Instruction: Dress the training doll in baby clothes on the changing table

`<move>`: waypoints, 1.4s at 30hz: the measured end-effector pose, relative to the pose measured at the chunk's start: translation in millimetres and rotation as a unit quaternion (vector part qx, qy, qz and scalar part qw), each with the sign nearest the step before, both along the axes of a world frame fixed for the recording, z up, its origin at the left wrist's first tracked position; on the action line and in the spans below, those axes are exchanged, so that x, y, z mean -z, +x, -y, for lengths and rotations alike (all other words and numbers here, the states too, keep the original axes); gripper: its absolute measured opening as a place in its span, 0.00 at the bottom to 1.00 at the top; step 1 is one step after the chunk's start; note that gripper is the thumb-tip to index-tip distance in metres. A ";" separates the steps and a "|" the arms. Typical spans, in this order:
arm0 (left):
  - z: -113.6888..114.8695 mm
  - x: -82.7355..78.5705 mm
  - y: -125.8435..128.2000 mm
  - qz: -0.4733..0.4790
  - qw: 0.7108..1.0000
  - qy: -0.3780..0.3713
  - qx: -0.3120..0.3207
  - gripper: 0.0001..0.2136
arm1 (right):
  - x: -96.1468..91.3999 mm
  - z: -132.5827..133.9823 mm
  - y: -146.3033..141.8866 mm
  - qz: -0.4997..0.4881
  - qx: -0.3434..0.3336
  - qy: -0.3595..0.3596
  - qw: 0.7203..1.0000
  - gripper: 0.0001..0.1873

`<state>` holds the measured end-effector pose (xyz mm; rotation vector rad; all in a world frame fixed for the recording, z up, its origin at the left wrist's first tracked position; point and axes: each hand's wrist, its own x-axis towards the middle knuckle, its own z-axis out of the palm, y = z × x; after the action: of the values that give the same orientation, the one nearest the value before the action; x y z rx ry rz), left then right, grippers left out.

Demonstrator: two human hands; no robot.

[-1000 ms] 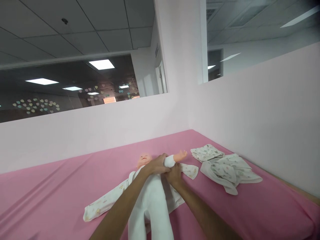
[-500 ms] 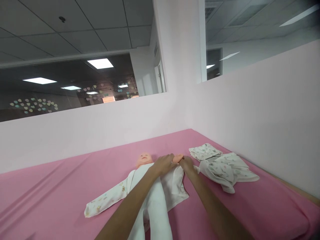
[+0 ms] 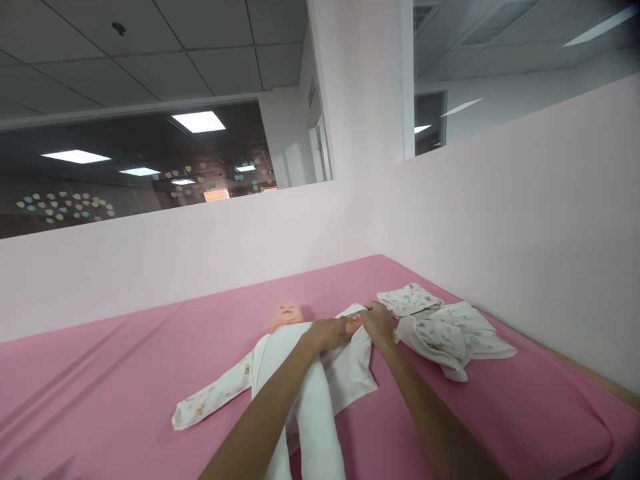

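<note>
A baby doll [image 3: 287, 315] lies on its back on the pink mattress, its head pointing away from me. White legged clothing [image 3: 314, 407] lies over its body. On the doll's left side of the view, a white printed sleeve [image 3: 215, 398] is stretched out. My left hand [image 3: 327, 333] is closed around the doll's bare arm [image 3: 353, 325]. My right hand [image 3: 377, 323], fingers pinched, grips the white baby shirt [image 3: 350, 380] beside the end of that arm. Part of the shirt hangs below both hands; the fingertips are partly hidden.
Folded printed cloth [image 3: 410, 299] and a crumpled white printed garment [image 3: 455, 339] lie to the right, close to my right hand. The pink mattress [image 3: 125, 373] meets white walls [image 3: 510, 220] at the back and right, with windows above.
My right hand has moved slightly up, and white shirt fabric now shows raised behind the doll's arm. My left hand has shifted a little lower, still around the arm.
</note>
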<state>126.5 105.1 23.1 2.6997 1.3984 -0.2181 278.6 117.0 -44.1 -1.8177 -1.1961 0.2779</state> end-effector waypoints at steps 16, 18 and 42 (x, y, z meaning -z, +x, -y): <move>-6.8 7.2 -0.2 0.037 0.998 0.040 -0.045 0.19 | -9.2 24.3 -34.3 0.069 -0.028 -0.001 0.997 0.11; -7.7 3.9 -7.4 0.023 0.999 0.017 -0.031 0.17 | -6.0 24.9 -38.0 0.062 -0.055 0.004 0.997 0.12; 128.5 35.1 -153.0 0.289 0.903 0.150 -0.279 0.20 | -19.6 138.3 -50.5 -0.168 -0.348 -0.080 0.919 0.03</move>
<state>-26.5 -23.4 -12.0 2.1138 1.9897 0.8252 228.0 -21.3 -24.4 -1.3284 -1.5583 1.0743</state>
